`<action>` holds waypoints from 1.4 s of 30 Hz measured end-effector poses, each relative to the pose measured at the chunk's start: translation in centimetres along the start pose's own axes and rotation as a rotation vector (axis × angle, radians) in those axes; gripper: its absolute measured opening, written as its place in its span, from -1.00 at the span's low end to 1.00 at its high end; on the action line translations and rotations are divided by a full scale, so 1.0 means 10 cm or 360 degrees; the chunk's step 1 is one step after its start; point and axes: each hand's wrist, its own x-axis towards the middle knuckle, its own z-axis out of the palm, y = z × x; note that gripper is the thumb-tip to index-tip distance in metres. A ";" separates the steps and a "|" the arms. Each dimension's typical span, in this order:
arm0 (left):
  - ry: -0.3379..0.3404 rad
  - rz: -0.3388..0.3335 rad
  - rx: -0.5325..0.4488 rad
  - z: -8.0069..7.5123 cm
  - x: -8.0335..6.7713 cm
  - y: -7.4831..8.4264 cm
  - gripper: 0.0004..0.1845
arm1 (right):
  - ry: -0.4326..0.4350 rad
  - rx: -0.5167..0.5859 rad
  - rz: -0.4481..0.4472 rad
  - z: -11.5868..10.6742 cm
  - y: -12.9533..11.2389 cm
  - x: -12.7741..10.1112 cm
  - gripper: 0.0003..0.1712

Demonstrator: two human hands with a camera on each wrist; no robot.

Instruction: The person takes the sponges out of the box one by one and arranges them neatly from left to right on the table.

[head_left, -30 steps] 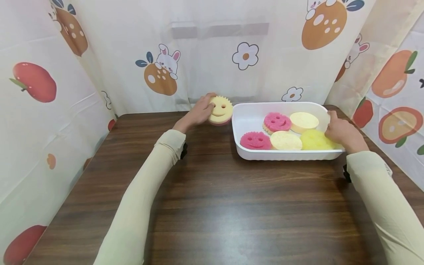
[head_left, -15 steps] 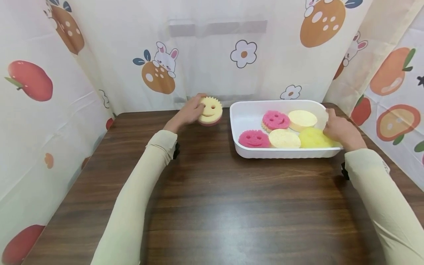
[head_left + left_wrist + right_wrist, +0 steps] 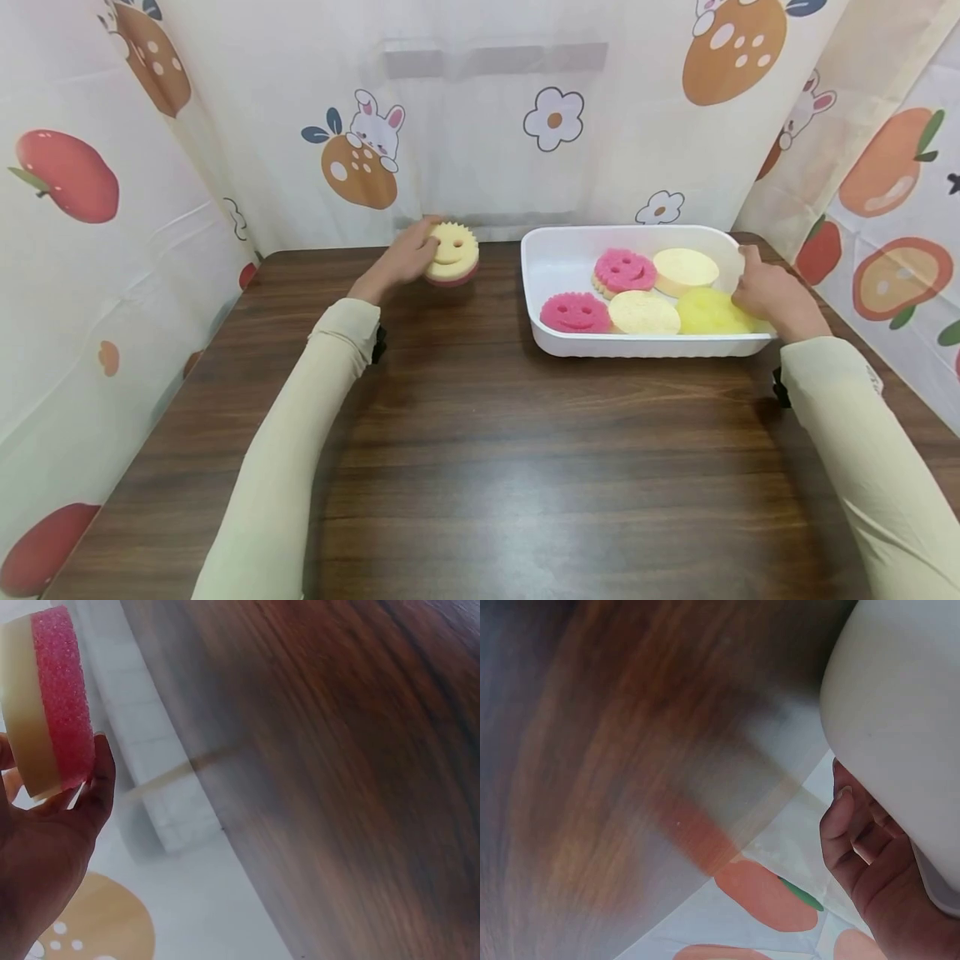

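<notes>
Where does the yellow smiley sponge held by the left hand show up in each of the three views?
Head: the yellow smiley sponge sits at the table's far edge, left of the white tray, gripped by the left hand.
Left wrist: top left, edge-on, pink layer showing.
Right wrist: not in it.
Shared landmark: the dark wooden table.

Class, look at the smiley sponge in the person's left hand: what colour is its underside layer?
Pink, beneath the yellow top of the round smiley-face sponge; the left wrist view shows it best.

Yellow-and-pink smiley sponge [image 3: 452, 247], white tray [image 3: 551, 265], brown woodgrain table [image 3: 480, 433]
</notes>
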 end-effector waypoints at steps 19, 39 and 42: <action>0.0095 -0.0070 0.0050 -0.10 -0.17 -0.30 -0.42 | 0.0022 -0.0014 0.0020 0.00 0.02 0.00 -0.16; 0.0081 -0.0262 0.0079 -0.25 -0.45 -0.61 -0.43 | 0.0022 -0.0001 0.0025 0.00 -0.02 -0.02 -0.17; 0.0065 -0.0277 0.0085 -0.26 -0.46 -0.62 -0.43 | 0.0017 -0.0009 0.0021 -0.01 -0.02 -0.02 -0.17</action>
